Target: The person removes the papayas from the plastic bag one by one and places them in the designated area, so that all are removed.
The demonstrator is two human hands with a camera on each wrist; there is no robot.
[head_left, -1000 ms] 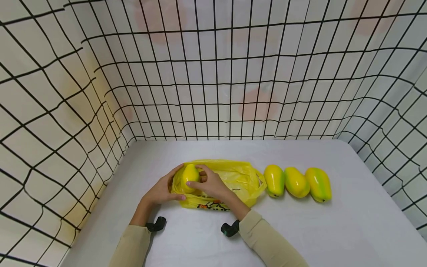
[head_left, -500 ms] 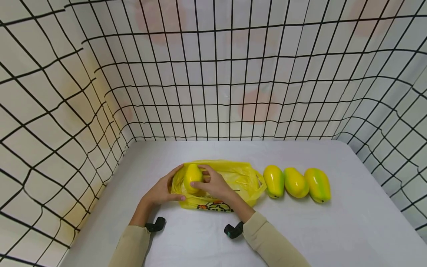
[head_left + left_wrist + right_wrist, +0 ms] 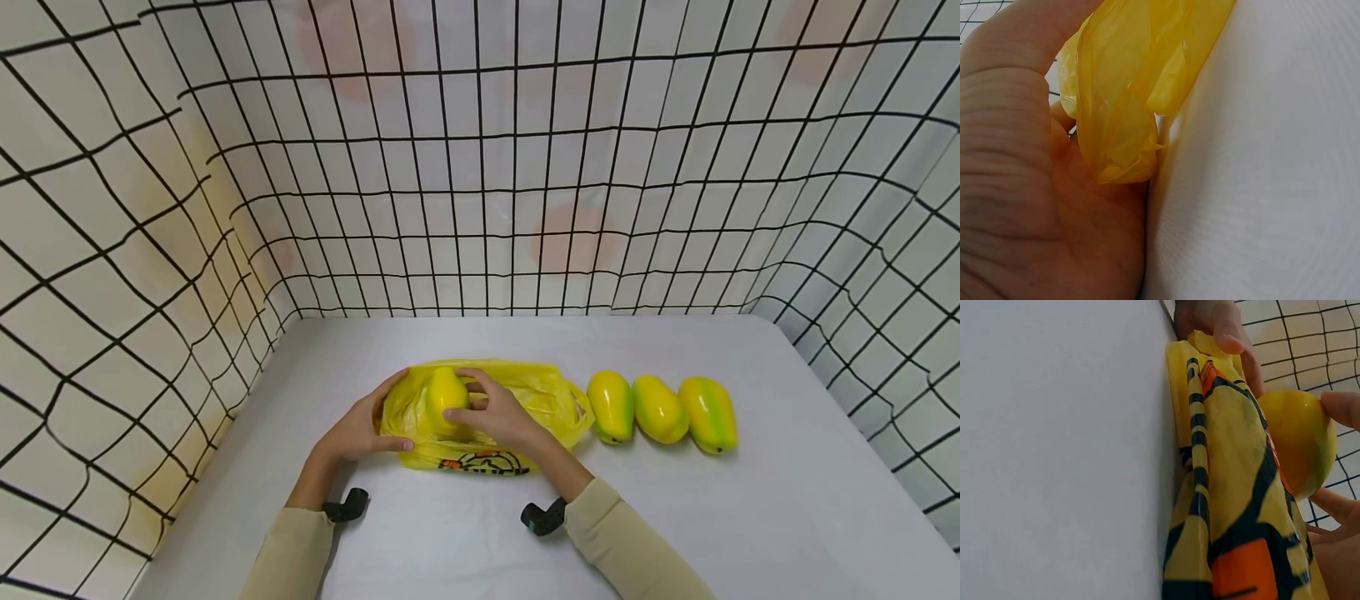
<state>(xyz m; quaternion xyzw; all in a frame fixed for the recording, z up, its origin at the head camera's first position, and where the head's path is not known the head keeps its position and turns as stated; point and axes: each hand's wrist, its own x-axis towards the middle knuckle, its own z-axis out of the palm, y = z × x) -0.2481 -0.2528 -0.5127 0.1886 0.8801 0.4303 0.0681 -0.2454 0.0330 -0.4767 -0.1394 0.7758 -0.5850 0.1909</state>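
A yellow plastic bag [image 3: 525,392] with dark and orange print lies spread on the table, its mouth facing up. My left hand [image 3: 363,429] holds the bag's left end, thumb in front and fingers towards the back rim; the left wrist view shows the crumpled yellow plastic [image 3: 1119,125] against the palm. A yellow papaya-shaped fruit [image 3: 446,400] stands upright at the left part of the bag's mouth. My right hand [image 3: 498,417] grips this papaya from its right side with thumb and fingers. Its green-tinged side [image 3: 1297,440] shows above the bag's edge in the right wrist view.
Three similar papayas lie in a row right of the bag: the nearest [image 3: 611,407], a middle one [image 3: 660,410] and a green-striped one [image 3: 708,414]. The white table [image 3: 465,542] is bordered by a black grid net [image 3: 513,192] at the back and sides.
My right hand has moved a little to the right, taking the papaya with it along the bag's mouth. The left hand keeps its place at the bag's left end.
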